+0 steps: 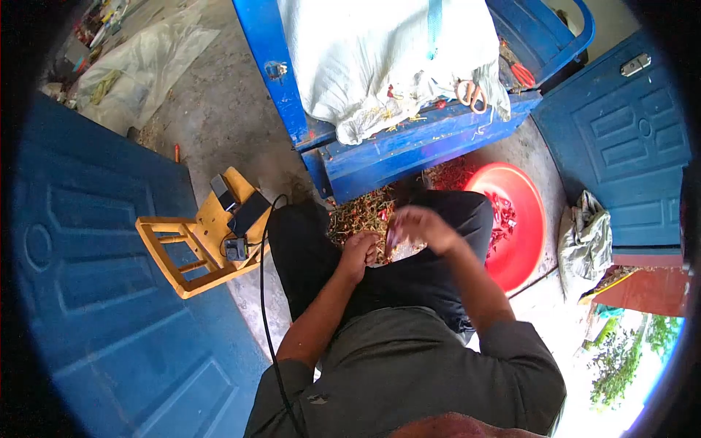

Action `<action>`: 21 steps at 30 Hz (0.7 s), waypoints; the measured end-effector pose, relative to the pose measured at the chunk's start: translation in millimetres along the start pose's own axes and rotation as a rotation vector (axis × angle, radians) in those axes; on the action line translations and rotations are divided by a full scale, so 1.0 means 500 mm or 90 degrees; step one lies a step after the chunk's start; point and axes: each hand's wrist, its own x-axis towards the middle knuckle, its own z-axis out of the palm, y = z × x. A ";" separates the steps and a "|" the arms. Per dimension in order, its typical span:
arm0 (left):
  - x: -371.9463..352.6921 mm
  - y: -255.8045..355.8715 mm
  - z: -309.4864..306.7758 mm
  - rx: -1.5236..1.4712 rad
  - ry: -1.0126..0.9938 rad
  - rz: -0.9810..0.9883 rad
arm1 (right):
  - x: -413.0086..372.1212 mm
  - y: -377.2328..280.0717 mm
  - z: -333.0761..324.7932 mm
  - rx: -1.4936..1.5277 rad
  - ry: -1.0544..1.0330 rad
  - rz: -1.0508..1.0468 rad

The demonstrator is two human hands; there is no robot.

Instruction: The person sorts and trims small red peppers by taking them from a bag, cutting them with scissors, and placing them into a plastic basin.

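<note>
Over the gap between the knees, my left hand (360, 255) is closed in a fist, its fingers curled around something too small to make out. My right hand (422, 228) is just right of it, blurred by motion, with a dark reddish thing at its fingers that I cannot identify. Below both hands lies a heap of red and yellowish-brown plant bits (358, 217). To the right, a red basin (531, 233) holds red pieces (501, 219).
A blue metal cart (409, 157) ahead carries a white sack (380, 58), orange-handled scissors (472, 97) and red-handled scissors (522, 74). At the left stands a wooden chair (212, 226) with black devices. A black cable (263, 306) runs beside the left leg.
</note>
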 end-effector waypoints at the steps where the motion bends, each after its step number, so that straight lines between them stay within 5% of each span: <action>1: 0.011 -0.016 -0.016 -0.005 -0.024 0.011 | -0.016 0.022 0.029 0.027 -0.066 0.003; 8: 0.018 -0.016 -0.005 -0.018 0.046 0.030 | -0.040 0.086 0.138 -0.141 -0.071 -0.137; 10: 0.011 -0.008 -0.012 0.016 0.064 0.034 | -0.038 0.081 0.149 -0.426 0.043 -0.337; 15: -0.013 -0.013 -0.004 0.010 0.135 0.000 | -0.027 0.085 0.162 -0.497 0.109 -0.258; 21: -0.004 -0.020 0.013 0.046 0.101 -0.007 | 0.000 0.146 0.173 -0.437 0.371 -0.151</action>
